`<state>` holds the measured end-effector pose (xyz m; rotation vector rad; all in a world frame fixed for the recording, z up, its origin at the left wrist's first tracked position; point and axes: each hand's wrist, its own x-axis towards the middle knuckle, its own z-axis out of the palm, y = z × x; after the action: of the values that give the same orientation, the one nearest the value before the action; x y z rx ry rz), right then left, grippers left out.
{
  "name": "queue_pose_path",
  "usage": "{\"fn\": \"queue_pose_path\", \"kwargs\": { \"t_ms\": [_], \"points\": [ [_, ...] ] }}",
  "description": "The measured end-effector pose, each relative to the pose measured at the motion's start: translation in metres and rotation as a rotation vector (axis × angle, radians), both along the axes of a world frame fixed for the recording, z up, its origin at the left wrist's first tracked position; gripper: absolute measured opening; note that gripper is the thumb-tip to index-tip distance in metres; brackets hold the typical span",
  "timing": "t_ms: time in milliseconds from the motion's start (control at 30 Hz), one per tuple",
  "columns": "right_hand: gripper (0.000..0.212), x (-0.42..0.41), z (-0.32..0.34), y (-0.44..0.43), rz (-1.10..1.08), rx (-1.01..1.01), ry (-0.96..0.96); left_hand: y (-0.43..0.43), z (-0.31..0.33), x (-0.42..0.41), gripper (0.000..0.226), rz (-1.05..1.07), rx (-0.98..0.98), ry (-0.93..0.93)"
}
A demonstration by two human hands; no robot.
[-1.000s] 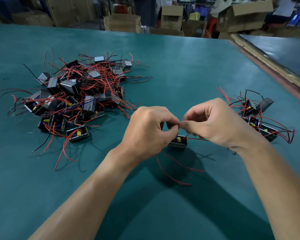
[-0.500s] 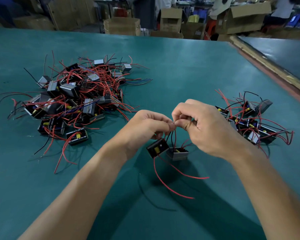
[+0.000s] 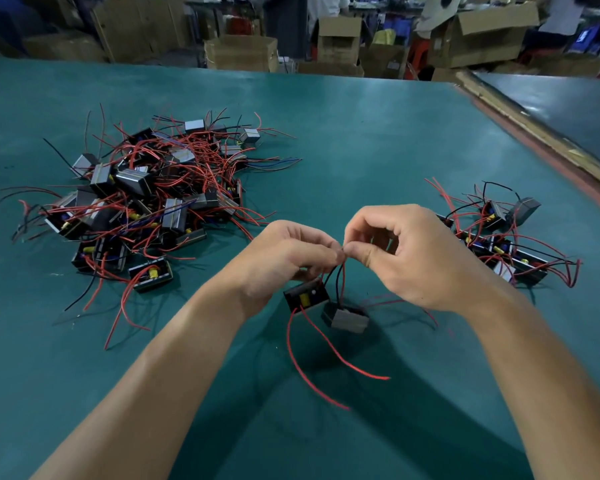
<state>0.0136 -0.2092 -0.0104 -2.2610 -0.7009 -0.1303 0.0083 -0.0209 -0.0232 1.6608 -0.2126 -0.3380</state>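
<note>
Pinching the thin black and red wire ends (image 3: 338, 271) together at mid-frame, the left hand (image 3: 284, 258) and right hand (image 3: 413, 258) meet fingertip to fingertip, apparently to twist two small units' leads into one joint. The black box-shaped module (image 3: 305, 295), its yellow part showing, hangs tilted just below the left hand. The grey-faced module (image 3: 347, 316) seems to rest on the teal matte surface (image 3: 361, 140). A tangled heap of red-wired modules (image 3: 146, 199) waits upper left and a smaller bunch (image 3: 499, 237) lies at right. Brown cardboard boxes (image 3: 239, 51) line the top edge.

The bench (image 3: 361, 150) is wearing a matt teal covering, smooth and rubber-like. The black module (image 3: 305, 295) is shining a little, as hard plastic does, while the grey module (image 3: 349, 318) beside it is looking dull, like bare metal. The thin wires (image 3: 338, 282) are carrying smooth, slightly glossy plastic insulation. The cartons (image 3: 239, 51) behind are showing matt brown cardboard.
</note>
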Motion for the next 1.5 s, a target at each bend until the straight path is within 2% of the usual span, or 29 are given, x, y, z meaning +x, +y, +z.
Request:
{"fn": "queue_pose_path", "kwargs": {
  "t_ms": [167,300,533,667,867,1067,1267,1500],
  "points": [
    [0.020,0.004,-0.001,0.001,-0.082,0.144,0.081,-0.009,-0.003,-0.005,0.013,0.189,0.107,-0.339],
    [0.022,0.005,-0.004,0.006,-0.159,0.244,0.164,-0.011,-0.005,-0.006,0.013,0.328,0.269,-0.662],
    [0.017,0.006,-0.007,0.006,-0.169,0.310,0.234,-0.012,-0.009,-0.005,0.007,0.356,0.362,-0.804],
    [0.018,0.005,-0.006,0.008,-0.154,0.301,0.205,-0.013,-0.010,-0.006,0.008,0.345,0.349,-0.734],
    [0.018,0.002,-0.002,0.003,-0.001,0.123,0.045,-0.013,-0.006,-0.003,0.012,0.199,0.105,-0.362],
    [0.031,0.002,-0.002,0.001,0.047,0.054,0.011,-0.013,0.000,-0.005,0.007,0.084,0.019,-0.086],
    [0.016,0.004,-0.003,0.000,0.044,0.117,0.005,-0.008,0.002,-0.003,0.009,0.041,-0.006,-0.029],
    [0.017,0.003,-0.002,-0.002,0.078,0.117,0.041,-0.004,0.001,-0.002,0.010,-0.021,-0.038,0.053]
  ]
}}
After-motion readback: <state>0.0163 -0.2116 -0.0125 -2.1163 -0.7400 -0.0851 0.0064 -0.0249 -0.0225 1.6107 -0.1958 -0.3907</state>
